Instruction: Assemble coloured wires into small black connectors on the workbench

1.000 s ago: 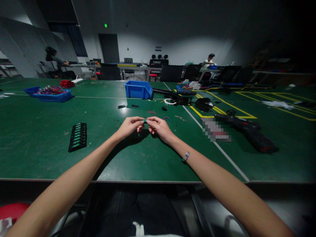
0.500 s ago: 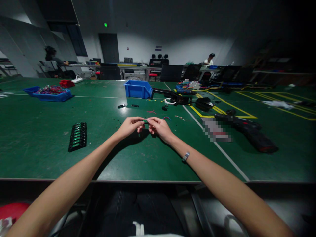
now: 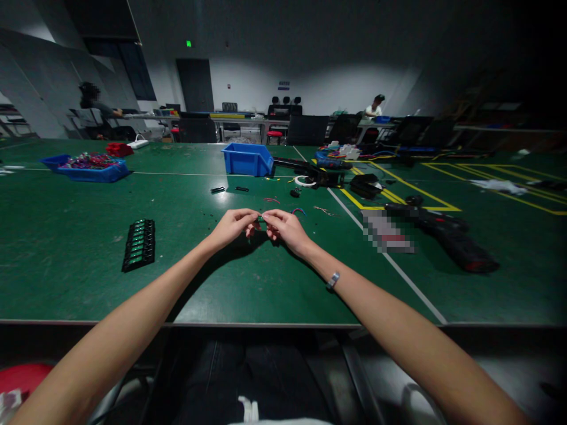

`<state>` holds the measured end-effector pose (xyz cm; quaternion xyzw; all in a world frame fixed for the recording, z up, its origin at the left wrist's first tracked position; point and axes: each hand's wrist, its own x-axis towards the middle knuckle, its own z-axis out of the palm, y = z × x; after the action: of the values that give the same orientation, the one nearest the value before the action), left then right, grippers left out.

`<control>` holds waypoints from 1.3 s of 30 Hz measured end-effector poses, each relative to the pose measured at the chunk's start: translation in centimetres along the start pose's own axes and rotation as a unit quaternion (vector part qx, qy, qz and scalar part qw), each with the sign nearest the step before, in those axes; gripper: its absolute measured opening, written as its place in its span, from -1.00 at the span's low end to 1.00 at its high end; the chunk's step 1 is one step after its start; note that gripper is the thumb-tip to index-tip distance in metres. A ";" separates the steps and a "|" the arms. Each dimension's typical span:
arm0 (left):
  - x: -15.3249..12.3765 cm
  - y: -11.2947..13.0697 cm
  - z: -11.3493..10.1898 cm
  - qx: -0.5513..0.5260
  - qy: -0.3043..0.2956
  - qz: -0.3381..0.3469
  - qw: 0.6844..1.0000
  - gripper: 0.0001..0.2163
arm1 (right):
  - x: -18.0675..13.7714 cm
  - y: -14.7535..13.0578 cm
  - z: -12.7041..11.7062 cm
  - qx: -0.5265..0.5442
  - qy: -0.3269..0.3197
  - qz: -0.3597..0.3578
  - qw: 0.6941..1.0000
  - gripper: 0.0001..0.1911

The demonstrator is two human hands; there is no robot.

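Both hands meet over the middle of the green table (image 3: pixel 266 295), fingertips almost touching. Between them is a small green circuit board (image 3: pixel 261 219), mostly covered by the fingers. My left hand (image 3: pixel 234 227) pinches its left end; my right hand (image 3: pixel 286 230) pinches the right end. To the left, a row of green boards in black holders (image 3: pixel 139 245) lies on the table. Beyond the hands are two small black strips, one of them a black piece (image 3: pixel 218 190), and a few loose wires (image 3: pixel 299 211).
A blue bin (image 3: pixel 248 160) stands behind the hands. Farther left is a blue tray (image 3: pixel 95 171) of red wired parts. Black tools, including a dark power tool (image 3: pixel 447 233), lie to the right. Two people sit at far tables.
Almost nothing differs; both hands keep their place, with only a slight shift of the fingers around the small board.
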<state>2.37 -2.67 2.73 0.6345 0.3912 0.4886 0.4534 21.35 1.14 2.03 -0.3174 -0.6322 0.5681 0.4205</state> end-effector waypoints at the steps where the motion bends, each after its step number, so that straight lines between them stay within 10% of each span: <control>1: 0.0 0.0 0.0 0.002 0.002 0.001 1.000 -0.68 | 0.0 0.0 0.0 -0.004 -0.001 -0.002 1.000 -0.64; 39: 0.1 -0.2 0.3 0.047 0.027 0.019 0.998 -0.64 | -0.2 0.1 0.3 -0.111 0.048 -0.098 0.988 -0.63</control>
<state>2.62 -2.57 2.51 0.6489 0.4135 0.4955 0.4030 21.21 0.83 1.91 -0.3251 -0.6985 0.4347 0.4663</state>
